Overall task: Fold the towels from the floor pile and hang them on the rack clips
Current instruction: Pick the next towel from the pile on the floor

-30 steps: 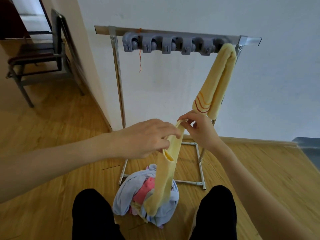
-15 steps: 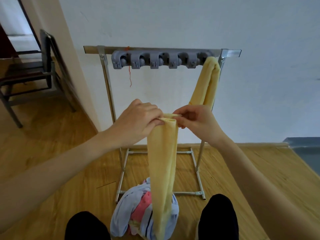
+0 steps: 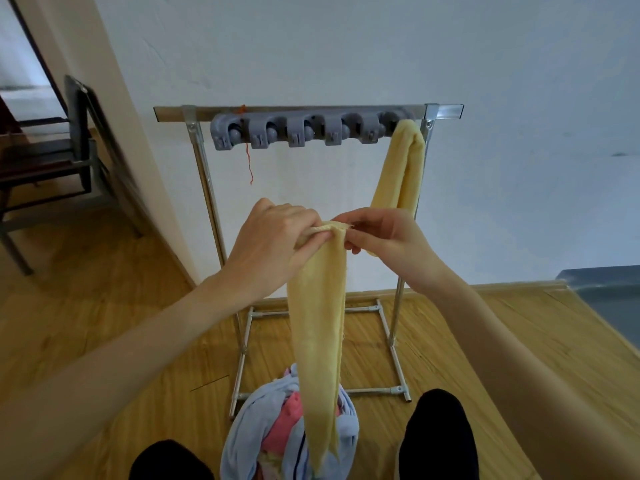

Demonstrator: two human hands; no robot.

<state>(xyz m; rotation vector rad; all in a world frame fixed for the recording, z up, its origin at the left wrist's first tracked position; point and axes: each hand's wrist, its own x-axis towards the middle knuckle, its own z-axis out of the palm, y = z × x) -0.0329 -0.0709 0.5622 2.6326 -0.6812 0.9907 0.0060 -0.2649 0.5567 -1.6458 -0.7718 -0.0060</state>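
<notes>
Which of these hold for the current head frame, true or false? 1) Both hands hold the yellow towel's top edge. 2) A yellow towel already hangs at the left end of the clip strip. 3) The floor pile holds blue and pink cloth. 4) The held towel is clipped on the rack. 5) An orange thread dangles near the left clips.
1) True: the left hand and right hand both pinch the top edge of the held yellow towel.
2) False: the hung yellow towel is at the right end of the grey clip strip.
3) True: the floor pile shows light blue and pink.
4) False: it hangs from the hands, below the clips.
5) True: the orange thread dangles there.
</notes>
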